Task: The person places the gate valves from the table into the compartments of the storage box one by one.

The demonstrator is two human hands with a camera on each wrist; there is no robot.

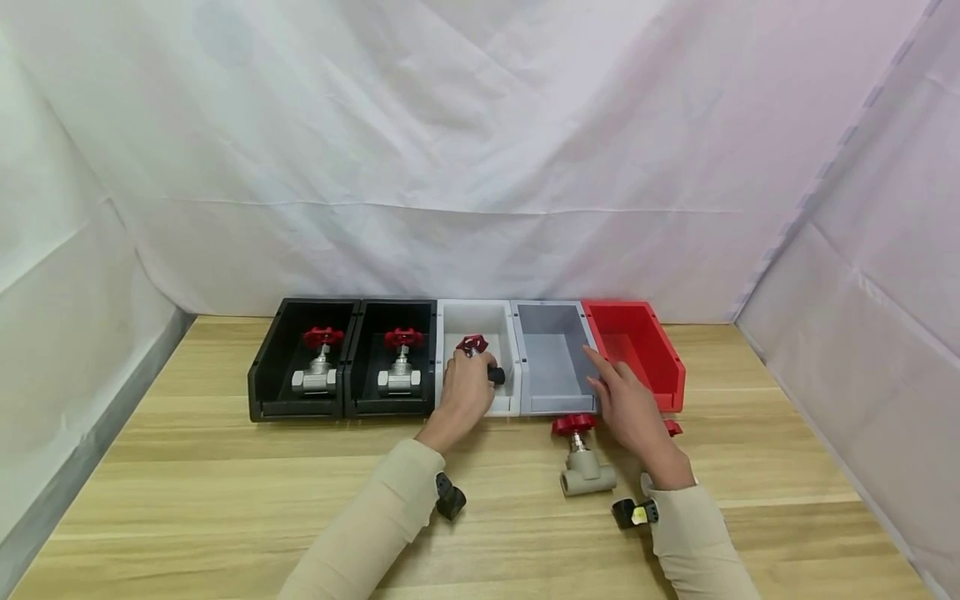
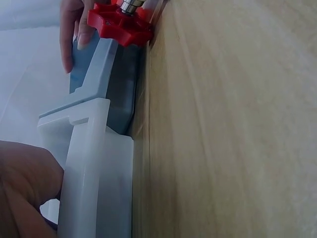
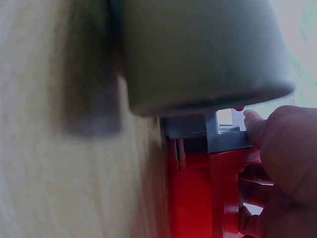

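My left hand (image 1: 467, 385) is inside the white bin (image 1: 501, 409), gripping a valve with a red handwheel (image 1: 472, 343) and a black end (image 1: 496, 375); the fingers hide most of its body. Over the border between the grey bin (image 1: 551, 360) and the red bin (image 1: 637, 333) is my right hand (image 1: 633, 407), index finger extended, holding nothing. Just below it on the table stands a beige valve (image 1: 587, 475) with a red handwheel, and the right wrist view shows a beige pipe end (image 3: 208, 59) close up.
Two black bins (image 1: 296, 408) at the left each hold a metal valve (image 1: 318, 375) with a red handwheel. Behind the right wrist peeks another red handwheel (image 1: 672, 427), mostly hidden. White cloth (image 1: 450, 167) hangs behind the row of bins and along both sides of the wooden table (image 1: 225, 500).
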